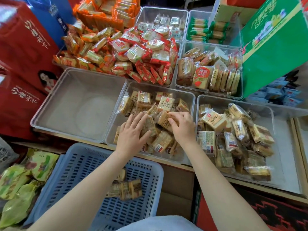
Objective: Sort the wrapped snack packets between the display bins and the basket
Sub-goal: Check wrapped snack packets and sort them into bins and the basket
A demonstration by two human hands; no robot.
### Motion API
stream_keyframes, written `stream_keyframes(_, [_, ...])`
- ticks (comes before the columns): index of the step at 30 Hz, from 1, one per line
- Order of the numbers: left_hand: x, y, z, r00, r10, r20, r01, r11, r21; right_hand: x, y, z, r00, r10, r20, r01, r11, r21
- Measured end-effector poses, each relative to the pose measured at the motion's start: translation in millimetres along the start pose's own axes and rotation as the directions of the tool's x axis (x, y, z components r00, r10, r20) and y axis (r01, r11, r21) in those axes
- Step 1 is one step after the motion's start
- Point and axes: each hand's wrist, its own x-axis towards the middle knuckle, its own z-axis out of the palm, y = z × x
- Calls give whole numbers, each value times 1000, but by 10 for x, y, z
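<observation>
Left hand flat on packets, right hand gripping one

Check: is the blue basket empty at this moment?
No, the blue basket holds a few wrapped snack packets on its floor.

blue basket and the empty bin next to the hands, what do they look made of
Blue basket: looks like moulded matte plastic, going by the uniform colour and regular slotted walls. Empty bin: seems clear, glossy rigid plastic; its floor shows through the walls and the rounded rim catches the light.
</observation>
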Motion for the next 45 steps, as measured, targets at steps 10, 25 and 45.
stream_keyframes(10, [-49, -207, 273, 996, -31, -80, 36, 997, 65, -206, -12, 520, 969, -237, 66, 244, 896, -372])
stream_keyframes(25, [-195, -90, -79, 998, -59, -35, 58, 998, -35, -323, -347, 177, 972, -174, 156, 218, 916, -337])
stream_keyframes(45, [-2741, -1472, 978, 168, -965, 203, 885, 57, -462, -1079, -1139, 2356, 880, 35, 474, 234, 836, -496])
